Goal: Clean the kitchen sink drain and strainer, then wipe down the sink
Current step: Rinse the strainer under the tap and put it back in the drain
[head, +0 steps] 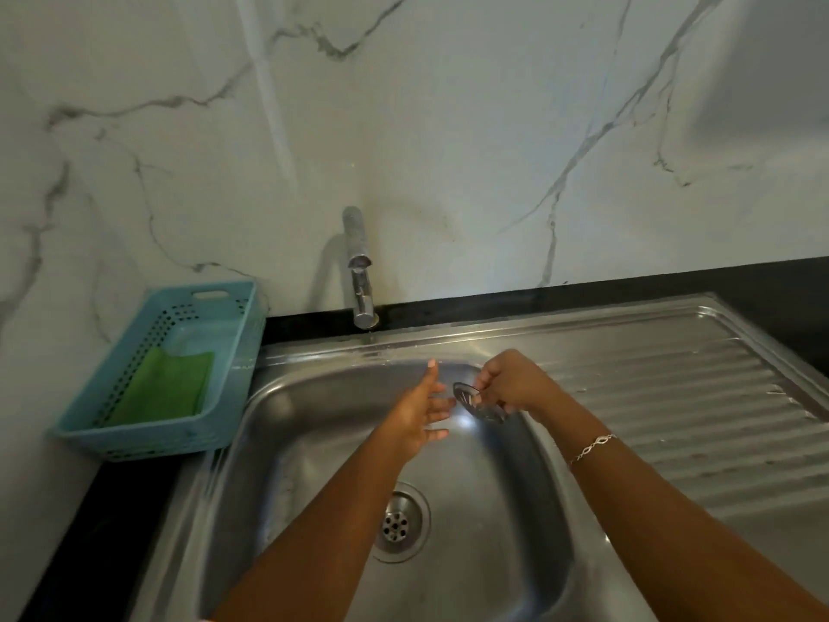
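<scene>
I can read no text, label, brand, number or sign anywhere here: none on the tap (360,271), the basket (134,435), the sink (314,424) or the wall.

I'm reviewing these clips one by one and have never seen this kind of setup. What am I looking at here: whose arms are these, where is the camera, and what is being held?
There is no machine here. A person wears a wide-angle camera on the head, so you look down along their own bare arms at a steel sink. The right hand, with a bracelet on that wrist, pinches a small round metal strainer over the basin. The left hand is open beside it, holding nothing. Below, the drain sits uncovered. Behind is the tap, with no clear stream of water visible. To the left, a blue basket holds a green cloth.
</scene>
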Motion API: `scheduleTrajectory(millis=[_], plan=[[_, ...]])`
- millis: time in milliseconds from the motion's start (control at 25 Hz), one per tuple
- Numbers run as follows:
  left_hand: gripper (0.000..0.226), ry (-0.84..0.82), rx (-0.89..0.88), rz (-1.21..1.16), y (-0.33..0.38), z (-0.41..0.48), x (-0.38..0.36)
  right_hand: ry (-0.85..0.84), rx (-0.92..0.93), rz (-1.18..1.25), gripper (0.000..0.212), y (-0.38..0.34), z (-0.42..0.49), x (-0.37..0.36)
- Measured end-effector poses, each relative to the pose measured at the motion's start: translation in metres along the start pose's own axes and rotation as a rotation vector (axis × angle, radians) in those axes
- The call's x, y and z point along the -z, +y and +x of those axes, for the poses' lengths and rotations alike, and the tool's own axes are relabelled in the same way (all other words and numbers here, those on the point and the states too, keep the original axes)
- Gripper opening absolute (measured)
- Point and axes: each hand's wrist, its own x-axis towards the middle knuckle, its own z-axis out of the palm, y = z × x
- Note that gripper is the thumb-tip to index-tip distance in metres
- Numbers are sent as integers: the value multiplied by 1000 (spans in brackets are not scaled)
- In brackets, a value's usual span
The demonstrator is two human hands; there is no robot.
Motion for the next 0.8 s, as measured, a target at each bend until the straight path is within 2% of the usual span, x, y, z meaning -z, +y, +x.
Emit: scheduleTrajectory(millis=[120, 240, 360, 400, 440, 640, 720, 800], plan=[[45, 204, -113, 116, 13, -1, 43, -71, 62, 20, 12, -20, 12, -31], [19, 394, -261, 224, 37, 4, 74, -196, 64, 36, 21, -41, 19, -51], [33, 527, -333, 487, 65, 15, 85, -273, 94, 5, 5, -51, 27, -63], [36, 547, -329, 542, 74, 19, 86, -279, 102, -14, 13, -51, 32, -67], [37, 564, -311, 571, 83, 24, 86, -277, 105, -36, 17, -50, 36, -70], [51, 692, -283, 695, 114, 45, 81, -283, 111, -54, 15, -42, 46, -75], [49, 741, -287, 721, 118, 50, 78, -300, 117, -58, 9, -38, 46, -77], [44, 771, -296, 725, 120, 54, 76, -295, 145, -117, 19, -34, 47, -79]])
